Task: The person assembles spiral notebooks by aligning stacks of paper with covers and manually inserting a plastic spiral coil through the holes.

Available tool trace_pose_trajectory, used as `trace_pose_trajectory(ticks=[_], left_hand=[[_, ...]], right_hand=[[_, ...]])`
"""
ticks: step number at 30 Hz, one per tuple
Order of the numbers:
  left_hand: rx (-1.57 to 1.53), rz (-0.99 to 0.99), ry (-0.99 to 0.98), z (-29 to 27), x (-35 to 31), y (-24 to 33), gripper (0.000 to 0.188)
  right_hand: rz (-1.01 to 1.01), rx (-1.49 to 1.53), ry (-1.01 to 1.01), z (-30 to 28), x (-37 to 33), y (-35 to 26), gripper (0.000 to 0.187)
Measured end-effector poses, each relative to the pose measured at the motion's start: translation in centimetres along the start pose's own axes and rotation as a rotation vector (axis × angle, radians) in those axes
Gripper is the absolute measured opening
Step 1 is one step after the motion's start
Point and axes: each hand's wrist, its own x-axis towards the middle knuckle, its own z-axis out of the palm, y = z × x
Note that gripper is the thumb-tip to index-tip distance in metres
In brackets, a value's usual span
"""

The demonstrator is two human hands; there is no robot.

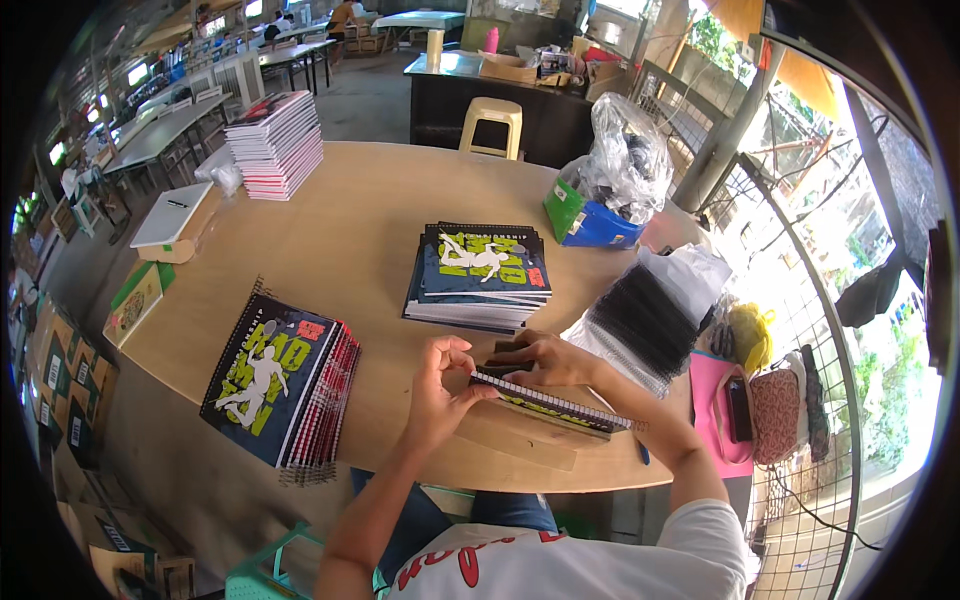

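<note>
The person's left hand [440,385] is raised on its wrist, fingers curled, thumb and forefinger pinched onto the wire spiral end of a notebook [548,403] lying near the front edge of the round wooden table [380,190]. The right hand [548,360] lies flat over the notebook's top, fingers loosely bent, pressing it down. Just behind sits a stack of bound notebooks [480,275]; another stack [280,385] fans out well to the left. Black spiral coils [640,320] lie close on the right. Bare tabletop stretches between the stacks.
</note>
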Motion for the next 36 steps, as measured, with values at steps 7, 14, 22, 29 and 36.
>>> trace_pose_trajectory(ticks=[7,14,22,29,36], left_hand=[[-0.186,-0.137,-0.061,-0.2,-1.0,-1.2,0.034],[-0.395,-0.185,0.088,2.0,-0.4,0.7,0.022],[-0.506,-0.303,0.024,1.3,-0.4,0.8,0.026],[-0.468,-0.249,-0.023,1.5,-0.1,0.7,0.037],[-0.492,-0.271,-0.045,1.0,0.1,0.3,0.051]], right_hand=[[0.842,-0.275,0.830,0.9,-18.5,-0.7,0.042],[1.097,-0.639,0.767,10.6,-25.8,-0.4,0.050],[0.347,-0.377,0.878,-5.2,-13.0,-12.8,0.041],[-0.386,-1.149,0.188,-9.2,0.1,-15.9,0.033],[-0.610,-1.174,0.030,-9.3,3.0,-15.8,0.019]])
